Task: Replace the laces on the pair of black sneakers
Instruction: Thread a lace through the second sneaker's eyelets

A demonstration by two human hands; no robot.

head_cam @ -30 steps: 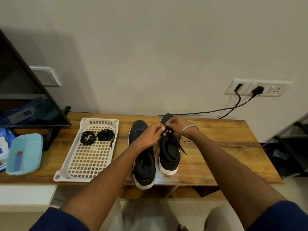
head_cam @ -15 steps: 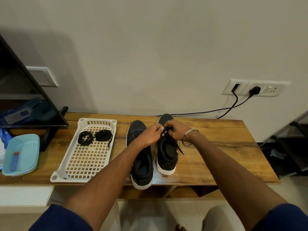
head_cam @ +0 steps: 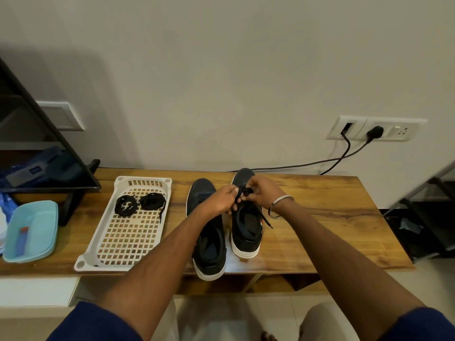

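Two black sneakers with white soles stand side by side on the wooden table [head_cam: 320,217], toes toward the wall: the left sneaker [head_cam: 209,244] and the right sneaker [head_cam: 246,232]. Above the right sneaker's tongue, my left hand [head_cam: 221,200] and my right hand [head_cam: 266,191] meet and pinch a black lace [head_cam: 243,193] between their fingertips. One end of that lace trails down the shoe's right side. Two coiled black laces [head_cam: 139,204] lie in a white perforated tray [head_cam: 128,242] to the left.
A light blue plastic box [head_cam: 30,231] sits at the table's left end, under a black shelf frame [head_cam: 71,178]. Black cables [head_cam: 332,161] run from wall sockets along the table's back edge. A dark rack stands at the right.
Both hands stay over the right sneaker and have lifted the lace slightly, bunching it between the fingertips. The view has shifted a little.
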